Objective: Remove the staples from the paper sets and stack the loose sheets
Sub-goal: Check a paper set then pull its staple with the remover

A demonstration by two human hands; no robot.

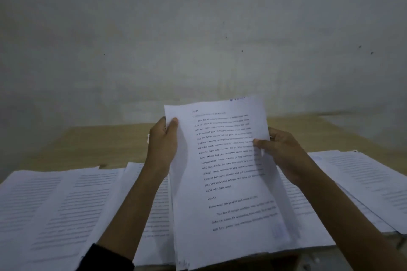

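Hands are gripping a printed paper set (pixel 222 182), the left hand (pixel 163 143) pinching its left edge and the right hand (pixel 279 152) its right edge. Tilted upright between them, it is showing dark typed paragraphs, while more printed sheets (pixel 55 204) are lying on the tabletop (pixel 88 143) beneath both hands.

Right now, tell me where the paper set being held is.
In the head view, the paper set is raised at centre, gripped between the left hand and right hand, above the sheets spread over the wooden table.

The sheets (pixel 50 209) at eight o'clock are cut by the frame edge; their print is blurred. No staple can be made out.
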